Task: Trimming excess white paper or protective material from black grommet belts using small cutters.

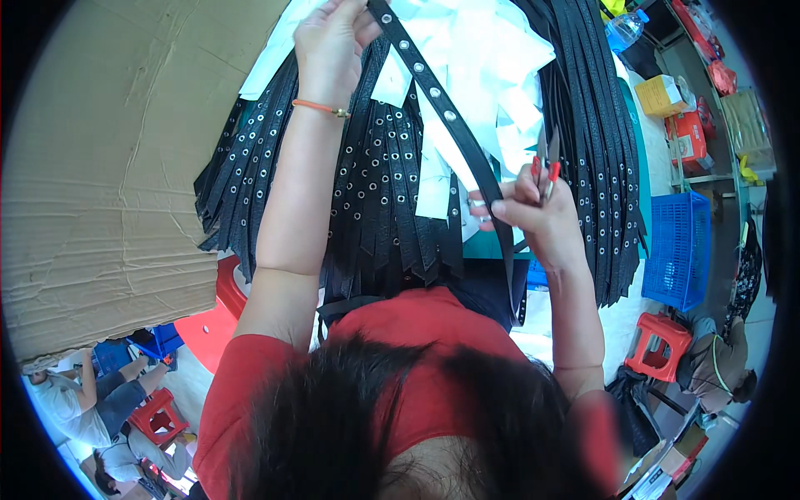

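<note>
The strap (pixel 467 143), black and lined with metal eyelets, slants through the air over the work pile, stretched between the worker's two hands. From where I stand, the left hand (pixel 333 33) is out at the far end, its fingers pinching the strap, an orange band (pixel 317 107) around that wrist. The right hand (pixel 537 212) has the nearer stretch between thumb and fingers, and it also grips a pair of scissors (pixel 553 173), red-handled, blades pointing away from the worker. The strap's tail hangs on past that hand toward the worker's red shirt (pixel 400 321).

Under the hands, white paper (pixel 479 42) lies crumpled among more black straps (pixel 392 187), fanned out in rows; another thick bundle (pixel 593 167) runs along the right. A big sheet of cardboard (pixel 100 167) fills the left side. Over to the right stand a blue basket (pixel 679 250) and a red stool (pixel 658 346). At lower left, another person (pixel 71 408) sits.
</note>
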`<state>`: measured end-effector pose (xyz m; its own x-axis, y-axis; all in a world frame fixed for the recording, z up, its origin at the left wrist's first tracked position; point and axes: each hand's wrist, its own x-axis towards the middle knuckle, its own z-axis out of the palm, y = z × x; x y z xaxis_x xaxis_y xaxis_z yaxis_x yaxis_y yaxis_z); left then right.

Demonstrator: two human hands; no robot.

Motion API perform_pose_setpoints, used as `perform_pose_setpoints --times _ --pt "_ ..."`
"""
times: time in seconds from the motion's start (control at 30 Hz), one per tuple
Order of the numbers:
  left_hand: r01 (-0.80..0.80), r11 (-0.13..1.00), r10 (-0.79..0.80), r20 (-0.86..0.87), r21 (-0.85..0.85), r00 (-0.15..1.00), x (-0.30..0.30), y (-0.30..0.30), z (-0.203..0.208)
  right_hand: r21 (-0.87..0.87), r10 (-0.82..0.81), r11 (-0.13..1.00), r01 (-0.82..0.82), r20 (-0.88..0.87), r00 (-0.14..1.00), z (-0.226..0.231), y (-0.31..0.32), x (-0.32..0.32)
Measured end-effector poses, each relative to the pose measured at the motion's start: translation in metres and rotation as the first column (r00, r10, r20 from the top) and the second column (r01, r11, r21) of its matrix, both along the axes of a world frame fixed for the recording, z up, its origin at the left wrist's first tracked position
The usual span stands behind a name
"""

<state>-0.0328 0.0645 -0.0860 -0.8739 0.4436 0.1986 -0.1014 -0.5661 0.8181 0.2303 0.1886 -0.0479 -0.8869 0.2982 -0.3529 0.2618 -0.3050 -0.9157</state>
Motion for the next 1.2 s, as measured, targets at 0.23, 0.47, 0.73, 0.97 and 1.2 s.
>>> perform_pose_setpoints --times 0.23,0.47,0.73,0.97,1.2 --pt "0.312 0.841 -0.357 -0.019 -0.443 0.934 0.091 0.017 0.023 -0.008 0.002 1.0 -0.003 -0.113 0.994 -0.002 0.006 -0.06" --pt "0.529 0.841 -0.517 -0.121 0.115 0.847 -0.069 -0.02 0.043 -0.068 0.071 0.995 -0.075 -0.055 0.996 0.01 -0.006 0.014" --pt "0.457 0.882 -0.467 -0.092 -0.113 0.879 -0.115 0.004 0.039 -0.234 0.003 0.972 -0.007 -0.016 1.0 0.005 0.021 0.038" --pt "-0.096 0.884 -0.044 -0.284 -0.458 0.958 -0.06 0.046 0.032 -0.133 -0.094 0.988 0.078 -0.118 0.989 0.007 0.038 0.007" --pt "0.001 0.812 -0.392 -0.544 -0.583 0.742 -0.006 0.031 0.026 -0.097 -0.094 0.992 0.077 -0.19 0.977 0.018 0.039 -0.023"
